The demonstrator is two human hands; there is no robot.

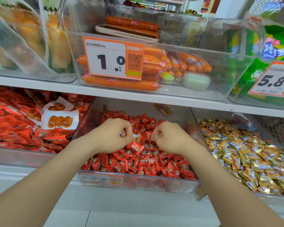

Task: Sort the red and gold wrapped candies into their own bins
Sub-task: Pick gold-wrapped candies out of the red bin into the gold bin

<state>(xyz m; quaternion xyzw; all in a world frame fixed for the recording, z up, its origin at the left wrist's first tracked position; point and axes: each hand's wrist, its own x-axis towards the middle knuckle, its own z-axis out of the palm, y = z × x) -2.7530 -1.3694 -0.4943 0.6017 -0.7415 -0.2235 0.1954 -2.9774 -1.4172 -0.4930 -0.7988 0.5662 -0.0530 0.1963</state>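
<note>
Head view, looking down at two hands over the red bin [154, 183], full of red candies [138, 166]. Picking-out step, by the look of it: hunting for gold ones mixed in with the red.

Left hand [111, 135] curled up tight, pinching a gold candy [135, 135] right at the fingertips, held just above the red pile. Maybe hiding one more small thing with a blue spot deeper inside the curl, but too small to tell. Right hand [169, 138] curled too, fingertips pointing down among the red candies, just beside the left fingertips. Cannot tell whether pinching one or only poking around.

Next, most likely: carry the gold candy off to the right, past the right fingers, over the wall of the gold bin [203, 138], then let go above the other gold candies [252, 161]. Calls for a firm pinch and a high enough lift to clear that wall.

Gold candy: tiny, shiny, crinkly, orange-gold with a white and blue patch. Looks light and a bit slippery. Just below the left fingertips, one red candy [135, 147] sticking up from the pile, with a dark picture on it.
</note>
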